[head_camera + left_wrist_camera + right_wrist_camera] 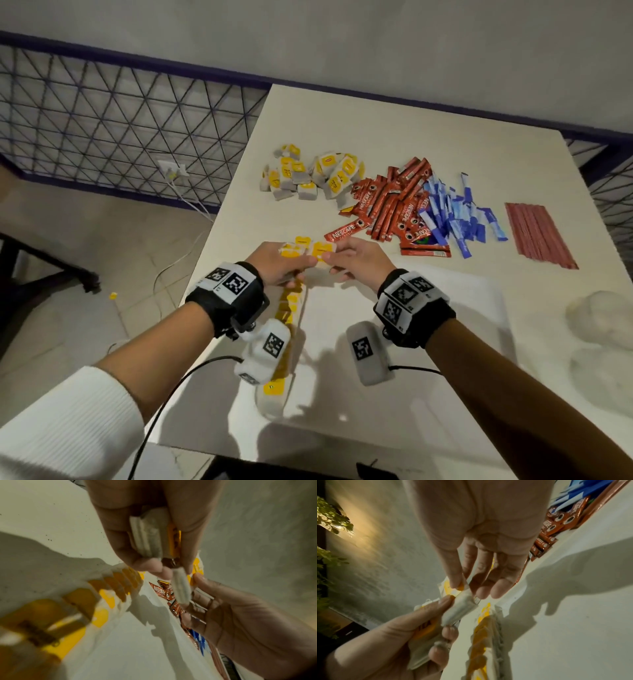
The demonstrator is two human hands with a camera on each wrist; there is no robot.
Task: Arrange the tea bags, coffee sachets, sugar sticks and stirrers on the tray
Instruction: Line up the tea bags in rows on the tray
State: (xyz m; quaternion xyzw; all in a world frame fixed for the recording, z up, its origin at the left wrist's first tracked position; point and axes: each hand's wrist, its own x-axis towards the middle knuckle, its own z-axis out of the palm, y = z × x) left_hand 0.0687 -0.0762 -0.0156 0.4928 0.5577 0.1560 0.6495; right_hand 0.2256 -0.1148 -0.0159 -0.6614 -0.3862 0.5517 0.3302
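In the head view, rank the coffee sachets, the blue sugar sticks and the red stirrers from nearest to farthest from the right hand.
From the right hand:
1. Coffee sachets: red pile just beyond the hand, mid-table.
2. Sugar sticks: blue pile, to the right of the sachets.
3. Stirrers: red bundle, farthest right, near the table edge.

Two hands (281,262) (sachets (387,205) uncountable)

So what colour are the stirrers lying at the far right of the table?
The stirrers are reddish-pink, a flat bundle of thin sticks; the head view shows them best.
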